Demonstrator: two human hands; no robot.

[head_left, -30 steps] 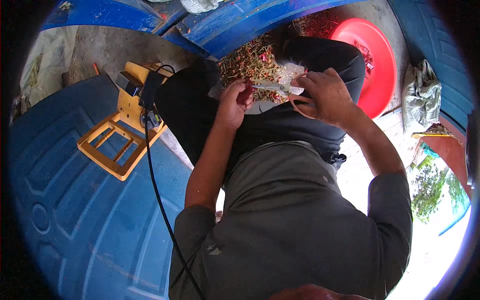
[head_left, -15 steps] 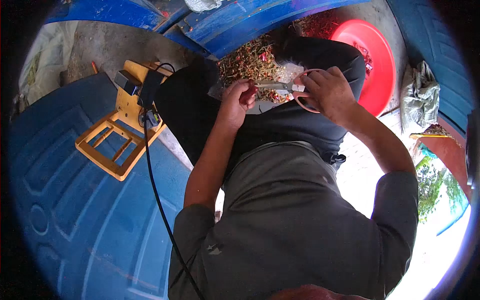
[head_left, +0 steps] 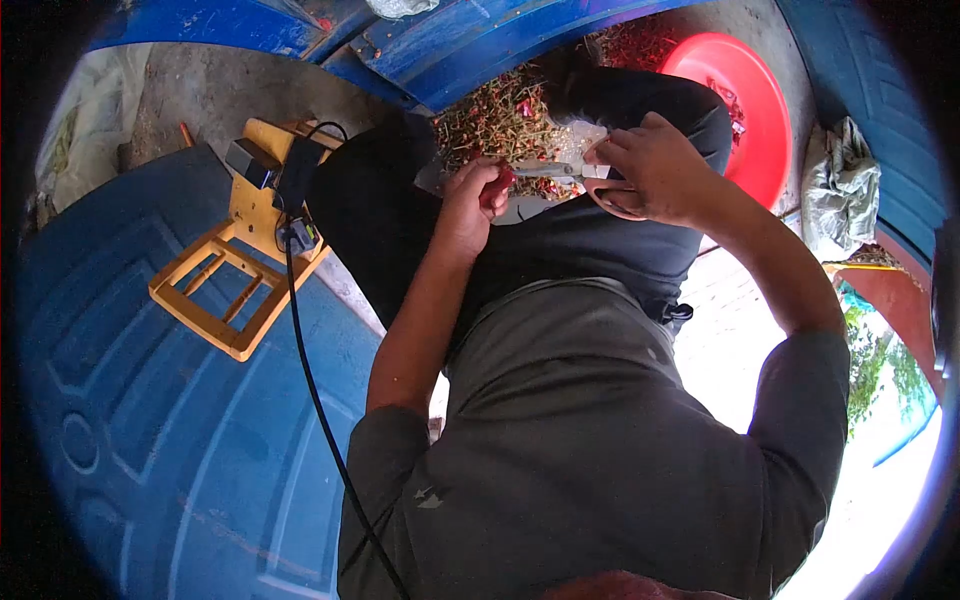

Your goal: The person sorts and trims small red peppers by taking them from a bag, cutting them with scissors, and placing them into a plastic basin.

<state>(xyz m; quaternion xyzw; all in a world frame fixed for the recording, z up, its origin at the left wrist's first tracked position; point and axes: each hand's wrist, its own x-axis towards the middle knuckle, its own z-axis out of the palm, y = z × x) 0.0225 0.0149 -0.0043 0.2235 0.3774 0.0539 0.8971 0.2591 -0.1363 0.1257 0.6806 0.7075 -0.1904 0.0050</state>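
Observation:
In the head view, my left hand [head_left: 470, 208] is closed round a dark red dried chili [head_left: 496, 186], most of it hidden by the fingers. My right hand [head_left: 665, 175] grips a pair of scissors [head_left: 603, 193] by the pinkish loops. Their metal blades point left, tips right at the chili. Beneath both hands lies a heap of chili stems and bits [head_left: 495, 120], with red pieces among them. Clear plastic [head_left: 580, 138] shows beside the heap, partly behind the scissors.
A red basin [head_left: 775, 140] with red chilies inside stands beyond my right knee. More red chilies [head_left: 640, 45] lie behind it. A wooden chair [head_left: 240, 285] with dark devices and a black cable is at left, near a blue panel [head_left: 120, 400]. A crumpled sack [head_left: 840, 190] sits at right.
My right hand has turned a little and its fingers have shifted on the scissor loops, while the right elbow has moved slightly outward. My left hand stays nearly still with the chili.

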